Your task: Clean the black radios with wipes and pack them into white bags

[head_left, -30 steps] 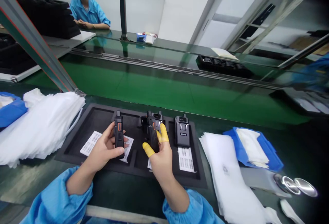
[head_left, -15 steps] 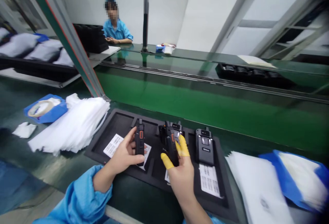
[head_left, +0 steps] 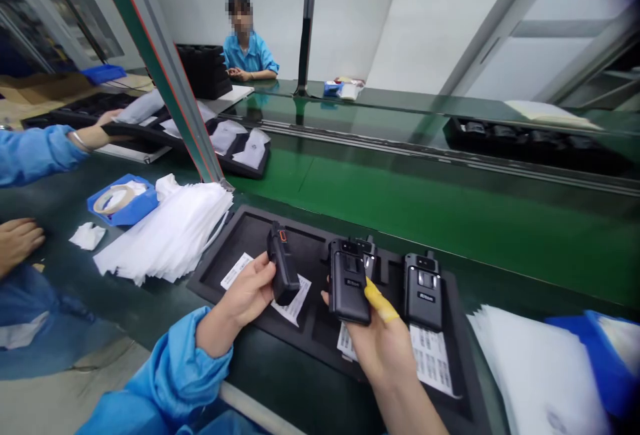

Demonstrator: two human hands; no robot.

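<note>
My left hand (head_left: 253, 288) grips a black handheld device (head_left: 284, 265) by its side, tilted above the left part of a black tray (head_left: 270, 340). In my right hand (head_left: 383, 335), with yellow covers on its fingers, another black device (head_left: 350, 285) lies back side up, showing a small printed label. Behind it a further device (head_left: 369, 258) rests in the tray, partly hidden. One more device (head_left: 423, 292) sits in the right compartment, over a white label sheet (head_left: 431, 358). Other label sheets lie in the tray, one (head_left: 294, 302) below the left device.
White bags are stacked left (head_left: 170, 232) and right (head_left: 535, 362) of the tray. Blue bins (head_left: 123, 198) stand beside them. A metal post (head_left: 175, 75) rises at left. Another person's hand (head_left: 95, 134) holds a tray of bagged items. A person (head_left: 247, 52) sits across the green belt (head_left: 350, 188).
Both held devices have turned; the right one now shows its back. At left, another person's arms have come into view and a tray of bagged items has moved right onto the belt.
</note>
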